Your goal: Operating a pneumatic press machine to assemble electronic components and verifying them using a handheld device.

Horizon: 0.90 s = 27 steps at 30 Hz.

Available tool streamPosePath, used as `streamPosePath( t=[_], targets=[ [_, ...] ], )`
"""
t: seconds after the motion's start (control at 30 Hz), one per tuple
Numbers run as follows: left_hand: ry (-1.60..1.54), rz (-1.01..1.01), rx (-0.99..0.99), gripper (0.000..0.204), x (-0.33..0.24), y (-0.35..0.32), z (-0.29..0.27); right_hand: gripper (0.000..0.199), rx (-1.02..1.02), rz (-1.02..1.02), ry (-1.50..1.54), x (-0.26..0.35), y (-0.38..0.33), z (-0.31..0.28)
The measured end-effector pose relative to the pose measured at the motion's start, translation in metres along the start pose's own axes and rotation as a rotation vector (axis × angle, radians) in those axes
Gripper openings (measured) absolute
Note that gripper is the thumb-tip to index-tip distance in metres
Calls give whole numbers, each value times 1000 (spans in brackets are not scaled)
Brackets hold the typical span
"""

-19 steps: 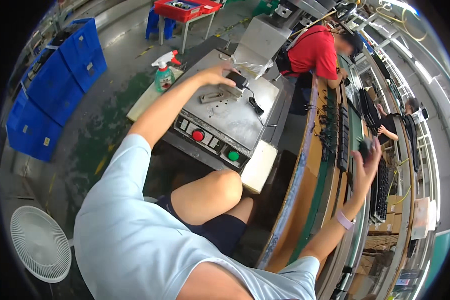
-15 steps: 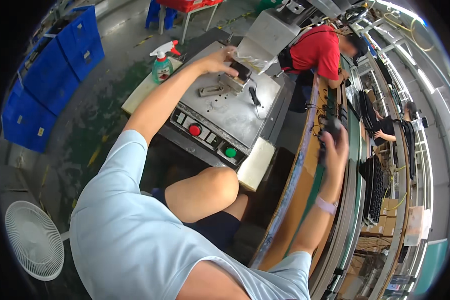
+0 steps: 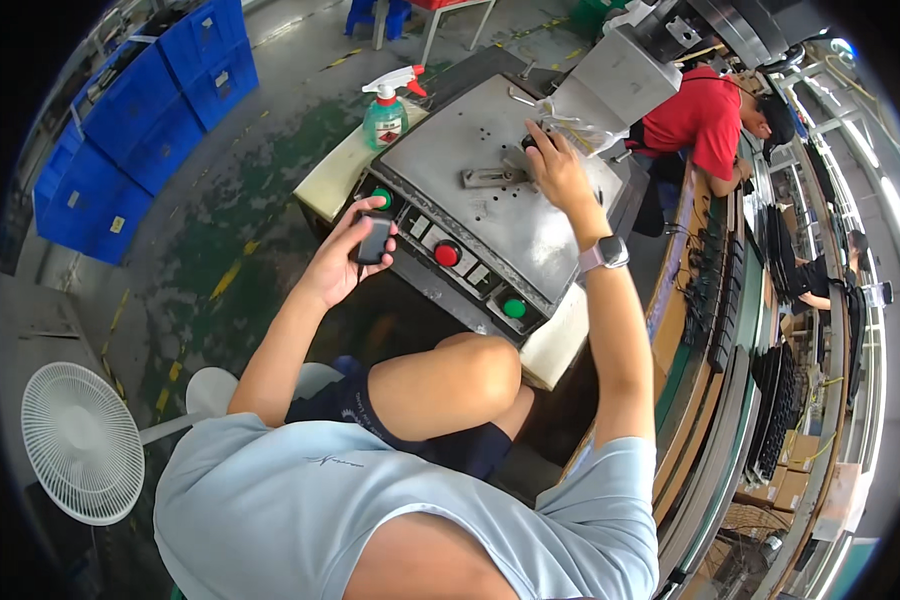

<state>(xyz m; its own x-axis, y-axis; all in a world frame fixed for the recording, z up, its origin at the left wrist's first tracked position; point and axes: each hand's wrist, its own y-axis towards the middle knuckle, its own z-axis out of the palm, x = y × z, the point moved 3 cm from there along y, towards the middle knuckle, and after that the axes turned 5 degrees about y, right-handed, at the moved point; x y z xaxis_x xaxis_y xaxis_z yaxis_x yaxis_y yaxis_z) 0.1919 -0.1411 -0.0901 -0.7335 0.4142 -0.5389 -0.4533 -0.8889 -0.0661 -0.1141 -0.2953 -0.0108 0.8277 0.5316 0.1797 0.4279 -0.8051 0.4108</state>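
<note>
while your left grip (image 3: 345, 255) is wrapped round a small black block (image 3: 375, 240), thumb on one side and fingertips on the other, the block sits just off the front edge of the metal bench (image 3: 420, 150), near the left green button (image 3: 381, 198). looks like you've got it by the sides so the broad face is left uncovered. your right grip (image 3: 562, 175) is way over the bench, fingers bent at a dark piece (image 3: 530, 142) beside the metal fixture (image 3: 493, 178); can't tell if it's clasped or only touched, your fingers hide most of it. fixture's probably there so parts sit square near the machine head (image 3: 620, 75). spray bottle (image 3: 385, 122) is on the pale side ledge (image 3: 332, 180), i'd guess to keep it handy but off the metal.
</note>
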Motion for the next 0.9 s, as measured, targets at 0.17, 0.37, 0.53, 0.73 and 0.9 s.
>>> streamPosePath(
  t=[0.17,0.37,0.53,0.73,0.9],
  targets=[
    [1280,515,-248,42,-1,34,-35,93,447,334,-244,36,-63,-42],
    [1448,453,-265,35,-6,44,-12,113,397,294,-373,91,-168,-37],
    [1127,352,169,45,34,57,109,54,-5,155,738,137,-138,-60],
    [1258,416,490,68,65,16,205,17,-303,503,634,78,-192,-191],
    [1841,486,862,54,106,-46,183,32,-403,1000,-392,-22,-373,-345]
  ],
)
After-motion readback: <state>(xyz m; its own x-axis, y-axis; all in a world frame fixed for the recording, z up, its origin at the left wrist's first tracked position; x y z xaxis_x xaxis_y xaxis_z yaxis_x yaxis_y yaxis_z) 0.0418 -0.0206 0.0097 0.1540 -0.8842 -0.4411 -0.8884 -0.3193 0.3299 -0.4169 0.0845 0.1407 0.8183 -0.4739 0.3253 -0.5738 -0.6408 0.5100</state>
